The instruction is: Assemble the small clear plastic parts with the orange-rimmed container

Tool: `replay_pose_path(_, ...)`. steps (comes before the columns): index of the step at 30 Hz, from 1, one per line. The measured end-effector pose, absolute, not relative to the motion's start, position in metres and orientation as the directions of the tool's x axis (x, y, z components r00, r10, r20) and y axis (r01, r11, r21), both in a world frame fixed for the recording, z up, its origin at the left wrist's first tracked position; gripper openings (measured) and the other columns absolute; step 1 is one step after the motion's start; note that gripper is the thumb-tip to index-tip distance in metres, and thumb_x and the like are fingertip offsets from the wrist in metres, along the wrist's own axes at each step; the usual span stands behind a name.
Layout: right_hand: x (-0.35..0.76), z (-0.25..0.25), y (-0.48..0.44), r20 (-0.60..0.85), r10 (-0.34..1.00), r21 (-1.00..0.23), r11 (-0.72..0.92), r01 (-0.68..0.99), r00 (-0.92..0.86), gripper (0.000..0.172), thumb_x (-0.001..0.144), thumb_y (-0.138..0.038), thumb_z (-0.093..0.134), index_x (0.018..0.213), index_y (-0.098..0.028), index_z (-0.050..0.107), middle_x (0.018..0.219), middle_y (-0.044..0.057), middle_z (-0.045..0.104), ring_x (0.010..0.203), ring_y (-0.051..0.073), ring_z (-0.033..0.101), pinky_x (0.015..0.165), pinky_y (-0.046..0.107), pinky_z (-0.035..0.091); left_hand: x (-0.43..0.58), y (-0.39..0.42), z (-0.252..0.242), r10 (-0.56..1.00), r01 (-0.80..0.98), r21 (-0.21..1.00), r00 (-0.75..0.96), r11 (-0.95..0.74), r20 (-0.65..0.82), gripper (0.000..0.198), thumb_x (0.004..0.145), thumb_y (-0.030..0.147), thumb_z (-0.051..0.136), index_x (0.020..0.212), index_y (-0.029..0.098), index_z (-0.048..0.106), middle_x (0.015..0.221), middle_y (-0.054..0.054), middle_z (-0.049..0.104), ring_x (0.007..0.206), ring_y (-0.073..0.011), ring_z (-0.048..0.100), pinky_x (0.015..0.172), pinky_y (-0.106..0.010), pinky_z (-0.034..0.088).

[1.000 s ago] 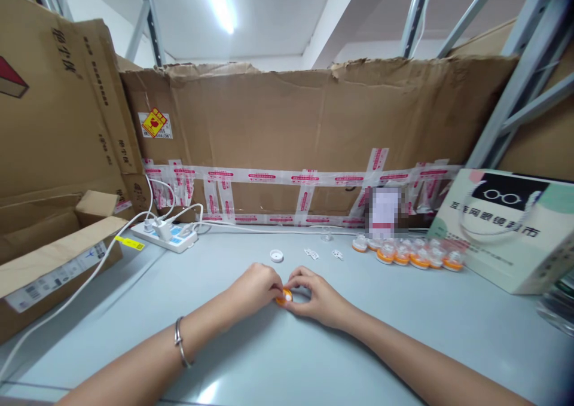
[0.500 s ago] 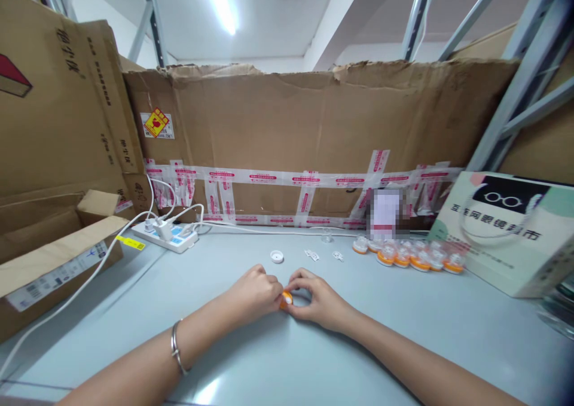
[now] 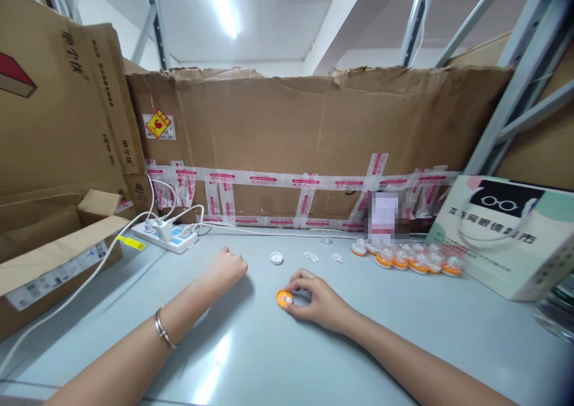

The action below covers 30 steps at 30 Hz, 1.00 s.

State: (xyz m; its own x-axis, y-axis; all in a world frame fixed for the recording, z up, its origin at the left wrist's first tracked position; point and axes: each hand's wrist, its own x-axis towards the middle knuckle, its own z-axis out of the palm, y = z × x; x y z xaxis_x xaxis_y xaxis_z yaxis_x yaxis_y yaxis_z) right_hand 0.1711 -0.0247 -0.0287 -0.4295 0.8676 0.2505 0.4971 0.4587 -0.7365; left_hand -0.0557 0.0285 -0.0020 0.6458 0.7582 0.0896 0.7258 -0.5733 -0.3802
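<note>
My right hand (image 3: pixel 316 298) pinches the rim of a small round orange cap (image 3: pixel 280 298) between thumb and fingers, low over the grey table. Small white pieces (image 3: pixel 287 299) show inside the cap, too small to make out. To the left, apart from the cap, is my left hand (image 3: pixel 228 271), closed with its back turned up; whatever its curled fingers hold, if anything, is hidden. A round white cap-like part (image 3: pixel 276 258) lies beyond the hands. Beside it are two small flat white cut-out pieces, one nearer (image 3: pixel 311 256) and one farther right (image 3: pixel 337 258).
Several clear-and-orange round containers (image 3: pixel 417 261) cluster at the back right, by a paper bag (image 3: pixel 493 232). A clear part (image 3: pixel 326 237) lies near the back. A power strip (image 3: pixel 168 237) with white cables and an open carton (image 3: pixel 63 256) are at left. Cardboard (image 3: pixel 269 125) walls the back.
My left hand has drawn away from the orange cap, to the left and slightly farther off, uncovering the cap and its white pieces. My right hand keeps its hold almost in place.
</note>
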Motion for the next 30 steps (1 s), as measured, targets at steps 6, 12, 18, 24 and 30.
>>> replay_pose_path(6,0.171,-0.027,-0.025,0.259,0.866,-0.735,0.464,0.494,-0.427,0.015,0.066,-0.028,0.061,0.079,-0.021,0.065,0.086,0.003,0.055,0.082,0.015,0.054,0.078,0.028,0.043,-0.053,0.021,0.001,0.762,0.757,-0.329,0.631,-0.565,0.144,0.016,0.069,0.001,0.052,0.058,0.012,0.057,0.061,-0.010,0.060,0.055,-0.0208,0.059,0.061,-0.032,0.037)
replay_pose_path(12,0.170,-0.030,-0.022,0.268,0.859,-0.717,0.481,0.504,-0.437,0.018,0.066,-0.030,0.061,0.081,-0.021,0.066,0.086,0.003,0.054,0.081,0.015,0.054,0.078,0.027,0.043,-0.023,-0.001,0.006,0.582,0.583,0.091,0.763,-0.807,0.281,0.014,0.080,0.017,0.050,0.087,0.018,0.062,0.084,-0.004,0.062,0.078,-0.0152,0.058,0.070,-0.023,0.040)
replay_pose_path(18,0.171,-0.031,-0.019,0.240,0.856,-0.733,0.469,0.492,-0.459,0.020,0.065,-0.034,0.065,0.081,-0.024,0.067,0.088,0.002,0.053,0.084,0.015,0.053,0.079,0.028,0.043,-0.010,-0.002,-0.010,0.533,0.443,0.330,0.800,-0.834,0.273,0.018,0.080,0.013,0.049,0.082,0.019,0.066,0.078,-0.002,0.060,0.074,-0.0114,0.056,0.070,-0.018,0.041)
replay_pose_path(24,0.170,-0.033,-0.016,0.202,0.875,-0.764,0.422,0.488,-0.439,0.021,0.058,-0.035,0.070,0.076,-0.024,0.067,0.087,0.001,0.053,0.086,0.016,0.052,0.082,0.029,0.041,-0.009,0.001,-0.014,0.526,0.460,0.271,0.803,-0.846,0.280,0.015,0.078,0.014,0.052,0.078,0.019,0.066,0.075,-0.001,0.059,0.070,-0.0108,0.055,0.067,-0.017,0.041)
replay_pose_path(30,0.169,-0.030,-0.019,0.204,0.864,-0.778,0.428,0.459,-0.460,0.014,0.061,-0.030,0.069,0.074,-0.023,0.068,0.087,0.001,0.054,0.085,0.016,0.053,0.083,0.027,0.040,-0.005,0.001,-0.014,0.445,0.438,0.084,0.863,-0.895,0.240,0.011,0.076,0.011,0.055,0.076,0.018,0.064,0.075,-0.001,0.059,0.071,-0.0122,0.054,0.067,-0.019,0.039)
